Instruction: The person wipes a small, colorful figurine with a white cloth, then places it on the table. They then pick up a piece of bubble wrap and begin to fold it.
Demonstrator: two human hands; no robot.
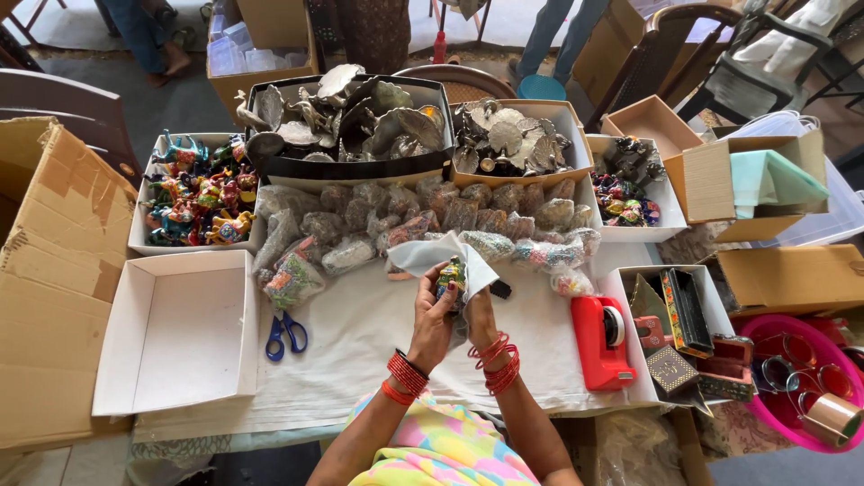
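while both hands meet above the cloth-covered worktop (pixel 360 360), the left hand (pixel 432 319) and right hand (pixel 480 317) close their fingers on a small multicoloured painted figurine (pixel 450 273), half-folded in thin white wrapping paper (pixel 430 252); wrapping stage, judged. red tape dispenser (pixel 600 340) near right.

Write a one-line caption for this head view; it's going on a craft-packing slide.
Left hand and right hand wrap a small painted figurine in white paper, between blue scissors and red tape dispenser.

Both hands (pixel 454 315) wrapping painted figurine (pixel 451 274) in white paper (pixel 430 253), table (pixel 360 342)
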